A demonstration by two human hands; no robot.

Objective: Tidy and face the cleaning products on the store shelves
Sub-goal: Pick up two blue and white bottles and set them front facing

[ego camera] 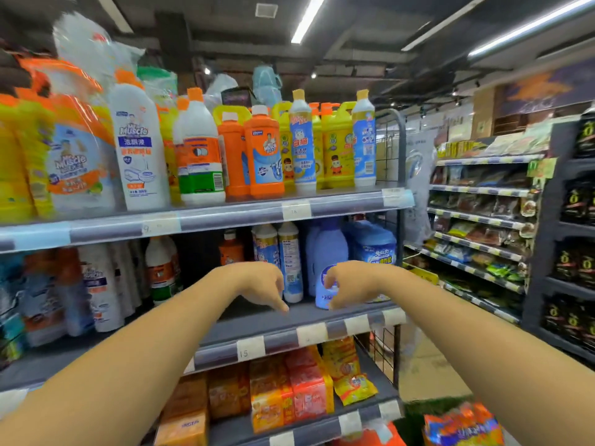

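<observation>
While both hands hang over the middle shelf, fingers loosely curled and gripping nothing, the left hand sits before the slim bottles. The right hand is just in front of the lilac bottle; I cannot tell if it touches. The likely move is to draw that bottle upright to the shelf lip, label forward. Bare shelf lies beneath the left hand; the wire panel and pouch crowd the right.

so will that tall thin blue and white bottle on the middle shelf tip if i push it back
Probably tippy: the tall thin bottle is narrow-based, so push it low. It looks like rigid plastic, unlikely to flex. The matching bottle beside it may steady it.
</observation>
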